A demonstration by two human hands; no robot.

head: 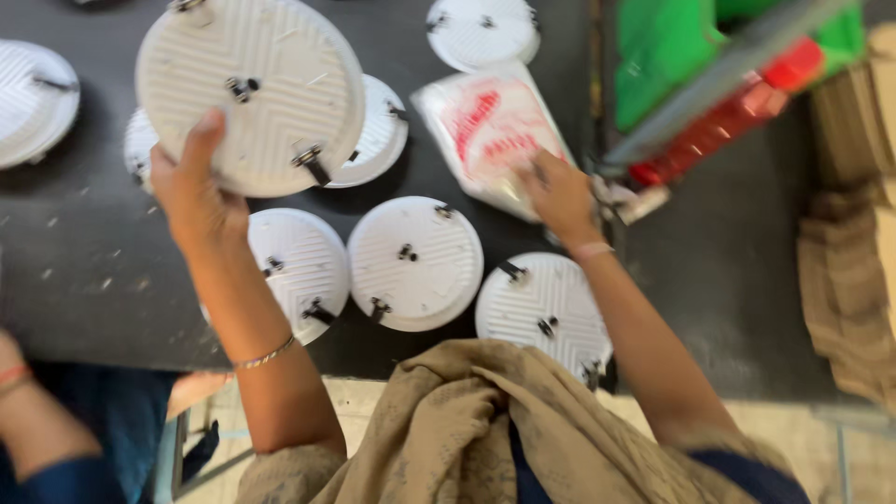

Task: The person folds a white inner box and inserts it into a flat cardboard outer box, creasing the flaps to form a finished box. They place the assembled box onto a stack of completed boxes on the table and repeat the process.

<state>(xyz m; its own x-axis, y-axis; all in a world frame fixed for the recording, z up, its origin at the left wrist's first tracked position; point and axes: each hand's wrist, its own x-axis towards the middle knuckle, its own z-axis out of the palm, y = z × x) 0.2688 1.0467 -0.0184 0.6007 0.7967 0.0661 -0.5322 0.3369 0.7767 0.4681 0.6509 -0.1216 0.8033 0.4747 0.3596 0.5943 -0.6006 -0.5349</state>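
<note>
White ribbed plastic disc (250, 93) is gripped at its lower edge by my left hand (198, 191) and raised over the dark table (75, 271), while my right hand (560, 194), fingers closed, pinches the clear bag (490, 126) lying far to the disc's right.

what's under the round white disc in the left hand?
Beneath the raised disc held by the left hand, another white disc pokes out on the dark table. Most of that lower disc is covered.

Left hand (198, 191) up at the left, gripping a round disc (250, 93) over two discs (369, 140) on the table (84, 271). Three discs (415, 263) in a row nearer. Right hand (560, 196) on a plastic bag (485, 126), farther right.
</note>
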